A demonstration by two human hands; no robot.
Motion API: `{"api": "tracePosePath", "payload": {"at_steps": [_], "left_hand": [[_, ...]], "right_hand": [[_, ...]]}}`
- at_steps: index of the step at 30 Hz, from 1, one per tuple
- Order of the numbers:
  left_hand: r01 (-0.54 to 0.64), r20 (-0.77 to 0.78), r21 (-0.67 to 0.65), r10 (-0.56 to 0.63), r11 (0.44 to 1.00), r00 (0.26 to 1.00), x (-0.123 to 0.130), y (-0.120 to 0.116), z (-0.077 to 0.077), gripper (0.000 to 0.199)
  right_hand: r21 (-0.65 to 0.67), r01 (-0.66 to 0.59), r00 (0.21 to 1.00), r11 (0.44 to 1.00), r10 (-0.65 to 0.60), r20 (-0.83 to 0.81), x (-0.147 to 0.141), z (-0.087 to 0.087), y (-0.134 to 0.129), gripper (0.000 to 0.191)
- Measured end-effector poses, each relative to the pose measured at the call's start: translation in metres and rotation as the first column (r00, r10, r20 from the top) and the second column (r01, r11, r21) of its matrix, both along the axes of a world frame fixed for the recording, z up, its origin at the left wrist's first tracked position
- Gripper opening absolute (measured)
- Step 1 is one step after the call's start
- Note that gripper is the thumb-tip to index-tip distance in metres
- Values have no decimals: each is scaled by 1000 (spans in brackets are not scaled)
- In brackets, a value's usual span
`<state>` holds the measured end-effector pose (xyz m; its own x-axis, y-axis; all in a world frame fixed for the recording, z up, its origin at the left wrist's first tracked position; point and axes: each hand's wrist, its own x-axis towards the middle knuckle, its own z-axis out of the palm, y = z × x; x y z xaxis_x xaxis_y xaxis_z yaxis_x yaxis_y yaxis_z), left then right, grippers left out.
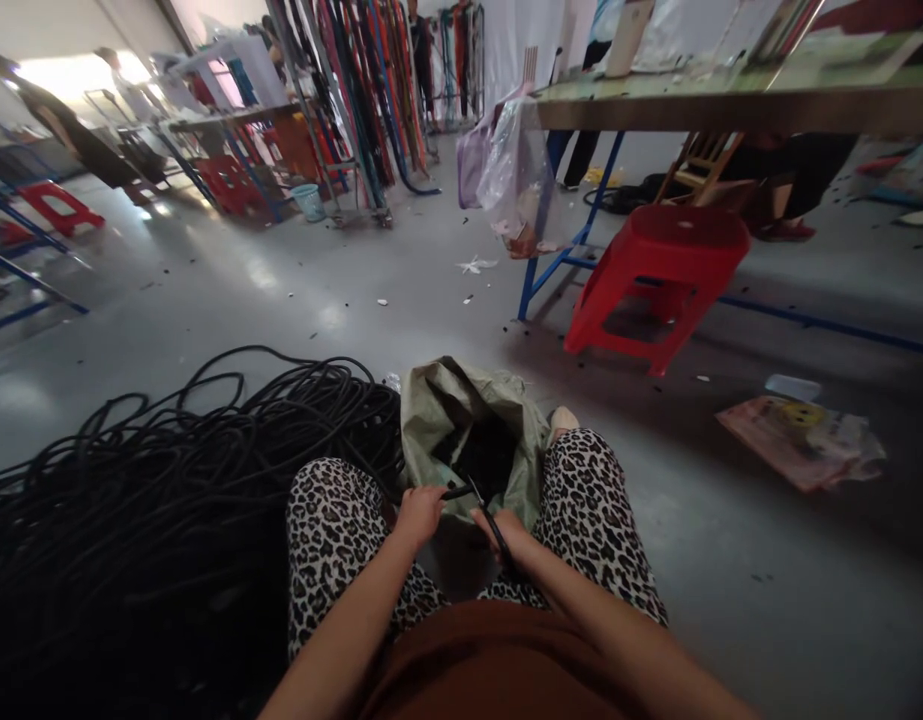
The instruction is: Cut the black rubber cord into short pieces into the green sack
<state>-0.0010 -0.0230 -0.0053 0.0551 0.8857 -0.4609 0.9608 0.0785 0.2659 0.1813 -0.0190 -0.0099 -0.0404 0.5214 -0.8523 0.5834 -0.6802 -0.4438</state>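
Note:
My left hand (421,515) is closed around a black cord (455,492), whose short end sticks out to the right. In my right hand (504,532) is a pair of scissors (494,525) with black handles. Their blades point up and left, right by the cord's end; whether they touch it I cannot tell. Just beyond both hands, between my knees, an open greenish woven sack (431,400) holds dark pieces that are hard to make out. A large heap of black cord (281,430) lies on the floor to my left.
A red plastic stool (678,240) stands at the right by a blue-legged table (701,110). A clear plastic bag (517,165) hangs at the table's corner. A plastic packet (798,440) lies on the floor at right. Straps hang from a rack (363,90); people are farther back.

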Motion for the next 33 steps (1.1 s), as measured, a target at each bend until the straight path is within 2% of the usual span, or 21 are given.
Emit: {"api": "tracePosePath", "payload": {"at_steps": [10, 13, 18, 27, 33], "left_hand": [[16, -57, -46, -19, 999, 998, -1, 0, 2, 41], [30, -66, -47, -33, 998, 997, 0, 2, 2, 40], [50, -90, -62, -55, 997, 994, 1, 3, 3, 38], [-14, -59, -28, 12, 999, 998, 1, 2, 4, 39], [-41, -26, 6, 41, 999, 999, 0, 4, 3, 40]], "right_hand": [[-24, -55, 998, 998, 56, 26, 1, 7, 3, 40], [-25, -26, 999, 999, 26, 34, 1, 10, 3, 36], [-35, -31, 999, 999, 32, 17, 2, 6, 3, 36], [-25, 49, 998, 998, -50, -43, 6, -1, 3, 39], [-87, 105, 989, 991, -113, -96, 6, 4, 3, 46]]}}
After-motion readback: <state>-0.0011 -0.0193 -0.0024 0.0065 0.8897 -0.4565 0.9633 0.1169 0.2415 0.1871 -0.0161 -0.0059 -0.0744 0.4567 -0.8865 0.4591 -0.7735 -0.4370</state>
